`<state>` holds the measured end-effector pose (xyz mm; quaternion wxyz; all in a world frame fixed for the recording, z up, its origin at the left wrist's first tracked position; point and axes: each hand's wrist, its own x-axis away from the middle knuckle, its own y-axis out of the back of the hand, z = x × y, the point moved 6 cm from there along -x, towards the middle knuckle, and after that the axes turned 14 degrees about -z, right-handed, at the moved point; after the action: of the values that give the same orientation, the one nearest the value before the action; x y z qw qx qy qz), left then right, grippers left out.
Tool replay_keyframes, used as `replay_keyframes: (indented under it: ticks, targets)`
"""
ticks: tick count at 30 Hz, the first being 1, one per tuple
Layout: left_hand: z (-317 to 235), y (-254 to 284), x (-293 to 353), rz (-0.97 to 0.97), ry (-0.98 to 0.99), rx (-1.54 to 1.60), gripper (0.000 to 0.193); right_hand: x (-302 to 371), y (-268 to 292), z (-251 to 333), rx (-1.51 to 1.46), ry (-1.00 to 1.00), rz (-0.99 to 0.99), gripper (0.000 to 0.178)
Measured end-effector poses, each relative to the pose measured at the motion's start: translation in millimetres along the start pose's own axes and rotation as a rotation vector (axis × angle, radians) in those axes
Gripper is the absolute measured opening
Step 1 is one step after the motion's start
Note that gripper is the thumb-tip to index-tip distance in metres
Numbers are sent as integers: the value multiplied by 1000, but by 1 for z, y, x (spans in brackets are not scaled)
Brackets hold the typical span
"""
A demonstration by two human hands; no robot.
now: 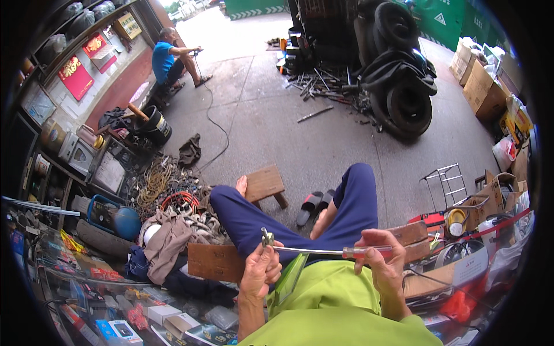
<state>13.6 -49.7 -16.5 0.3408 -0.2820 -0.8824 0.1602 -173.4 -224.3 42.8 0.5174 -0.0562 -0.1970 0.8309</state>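
- Pinching a small metal piece (267, 237), the fingers of the left hand (259, 274) are closed together on it.
- Fingers of the right hand (386, 268) are clamped on the clear red handle (351, 252) of a screwdriver (314, 251), whose shaft runs leftward from them to the metal piece at the left fingers.
- Just below and between both sets of fingers lies a lime-green top (323, 282).
- Beyond them spread navy trousers (358, 199).
- Ahead of the left fingers stands a wooden stool (264, 180); dark slippers (310, 207) lie ahead, between both hands' fingers.
- Well beyond the right fingers, tyres (410, 109) are stacked.
- Farthest, beyond the left fingers, sits a person in blue (166, 60).
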Motion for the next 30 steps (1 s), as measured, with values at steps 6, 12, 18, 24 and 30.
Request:
replay_keyframes:
  ticks: [6, 12, 18, 24, 30]
  targets:
    - [2, 3, 0, 41, 56, 105, 22, -2, 1, -9, -60, -45, -20, 35]
    - [2, -2, 5, 65, 52, 126, 22, -4, -1, -1, -67, -53, -23, 34]
    - [2, -10, 10, 87, 16, 117, 26, -9, 8, 7, 95, -1, -104, 34]
    - [8, -2, 4, 107, 71, 102, 25, -7, 10, 9, 142, 2, -102, 29]
    - [5, -5, 3, 172, 103, 172, 25, -5, 5, 14, 120, 61, -88, 24]
